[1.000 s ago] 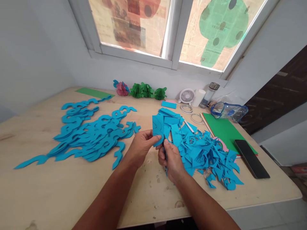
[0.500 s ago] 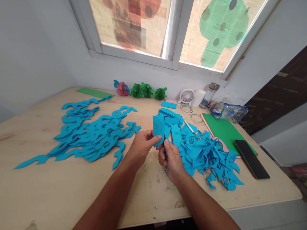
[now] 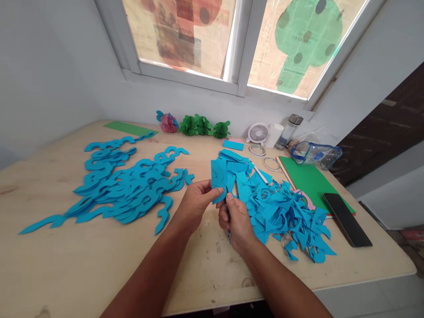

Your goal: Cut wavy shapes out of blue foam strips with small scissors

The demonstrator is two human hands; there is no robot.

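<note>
Between thumb and fingers, my left hand [image 3: 196,204] pinches a piece of blue paper [image 3: 218,173] with curved pencil lines drawn on it. My right hand [image 3: 237,219] is closed around dark-handled scissors [image 3: 227,204], mostly hidden by the fingers. Their blades meet the lower right edge of the paper. Left of my hands spreads a heap of wavy cut blue strips [image 3: 132,190]. To the right lies a pile of blue paper scraps [image 3: 281,207], with a white pen [image 3: 259,172] on its far side.
Along the wall stand green paper ornaments [image 3: 202,125], a pink paper ornament [image 3: 168,123], a small fan [image 3: 258,133] and a glass bottle [image 3: 289,132]. Tape rolls [image 3: 257,150], a clear pouch [image 3: 316,154], green sheets [image 3: 311,176] and a phone [image 3: 347,220] lie at the right.
My hands keep nearly the same place. The scissors and the paper's lower right edge have shifted very slightly; the view has drifted a little.
</note>
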